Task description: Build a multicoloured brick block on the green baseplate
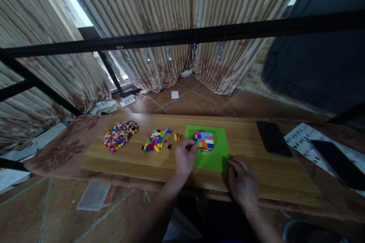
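Note:
A green studded baseplate (219,155) lies on the wooden board, and on its upper middle stands a block of multicoloured toy bricks (204,140) packed closely together. My left hand (185,156) reaches over the plate's left edge, thumb and fingertips pinched together against the left side of the brick block. Whatever is in that pinch is too small to make out. At the plate's near right corner, my right hand (243,182) has its fingers curled, with thumb and forefinger closed on the corner.
Loose bricks (155,140) lie left of the plate, and a larger heap of small bricks (120,135) is farther left. To the right rests a black phone (273,138) on the wooden board (245,144). A black metal bar (176,38) crosses beyond it, before the curtains.

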`<state>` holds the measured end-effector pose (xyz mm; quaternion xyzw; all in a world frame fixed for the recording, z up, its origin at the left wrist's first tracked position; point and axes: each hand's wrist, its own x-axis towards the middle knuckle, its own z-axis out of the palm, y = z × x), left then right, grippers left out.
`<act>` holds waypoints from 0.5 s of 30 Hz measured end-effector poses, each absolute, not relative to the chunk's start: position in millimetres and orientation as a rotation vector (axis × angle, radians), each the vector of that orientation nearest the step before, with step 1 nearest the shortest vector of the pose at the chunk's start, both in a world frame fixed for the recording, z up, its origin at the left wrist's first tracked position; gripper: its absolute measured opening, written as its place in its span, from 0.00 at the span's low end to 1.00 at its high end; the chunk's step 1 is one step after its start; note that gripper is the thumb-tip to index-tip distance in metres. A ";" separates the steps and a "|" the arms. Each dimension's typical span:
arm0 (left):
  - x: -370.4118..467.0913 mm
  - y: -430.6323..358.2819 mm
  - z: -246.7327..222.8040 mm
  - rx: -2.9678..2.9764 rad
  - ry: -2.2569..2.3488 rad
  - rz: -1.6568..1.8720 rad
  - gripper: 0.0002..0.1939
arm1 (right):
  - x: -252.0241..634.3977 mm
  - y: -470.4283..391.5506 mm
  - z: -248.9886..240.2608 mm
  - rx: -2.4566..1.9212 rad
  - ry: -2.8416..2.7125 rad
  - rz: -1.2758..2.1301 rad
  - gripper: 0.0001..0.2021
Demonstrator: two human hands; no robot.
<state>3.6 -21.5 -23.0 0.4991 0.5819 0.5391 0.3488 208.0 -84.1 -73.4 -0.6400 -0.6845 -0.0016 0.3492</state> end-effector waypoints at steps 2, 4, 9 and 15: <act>3.1 -17.4 -24.0 1.191 1.472 1.389 0.02 | 207.8 -84.2 -73.1 -1.660 -1.772 -0.008 0.15; 1.9 -13.5 -23.6 1.089 1.445 1.375 0.03 | 207.4 -84.2 -72.2 -1.663 -1.775 -0.012 0.15; 0.0 -4.4 -20.9 0.959 1.425 1.302 0.06 | 207.0 -83.8 -70.7 -1.667 -1.779 -0.016 0.16; 4.7 -0.2 -22.7 0.998 1.440 1.303 0.05 | 206.6 -84.4 -71.8 -1.653 -1.774 0.011 0.16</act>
